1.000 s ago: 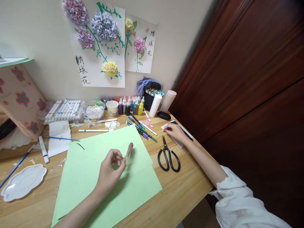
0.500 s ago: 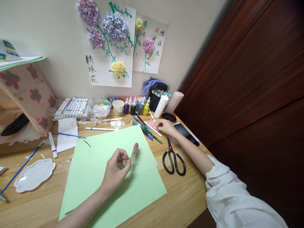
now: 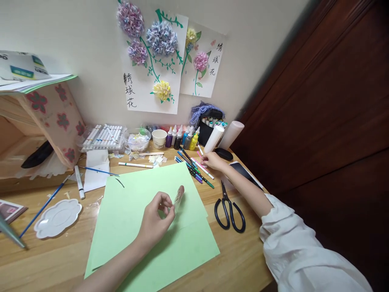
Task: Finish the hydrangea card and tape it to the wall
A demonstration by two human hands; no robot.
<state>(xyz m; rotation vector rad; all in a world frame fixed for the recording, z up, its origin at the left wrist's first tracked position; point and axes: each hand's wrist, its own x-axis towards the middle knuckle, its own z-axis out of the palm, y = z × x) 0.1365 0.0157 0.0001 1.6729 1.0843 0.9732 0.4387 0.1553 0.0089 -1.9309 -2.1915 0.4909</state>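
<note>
My left hand (image 3: 158, 215) is raised over the green sheets of paper (image 3: 142, 251). Thumb and fingertips pinch a thin, clear plastic strip with a brownish tip (image 3: 180, 195), which tilts up to the right. A short dark line is drawn near the top sheet's upper left corner. My right hand (image 3: 213, 161) reaches to the back of the desk, fingers bent down and close together beside a loose pile of pens (image 3: 194, 167). Small pink bits show by its fingertips; whatever lies between them is hidden. Black-handled scissors (image 3: 228, 211) lie below the right forearm.
A phone (image 3: 246, 174) lies right of my right arm. Along the wall stand a marker case (image 3: 103, 138), a paper cup (image 3: 159, 139), paint bottles (image 3: 182, 140) and white cylinders (image 3: 214, 139). A white palette (image 3: 57, 219) and brushes lie at left. Flower pictures (image 3: 152, 77) hang above.
The view has turned slightly left, so the desk appears shifted right. Relative to the pens, my right hand has moved a little left. My left hand keeps its pinch on the plastic strip.
</note>
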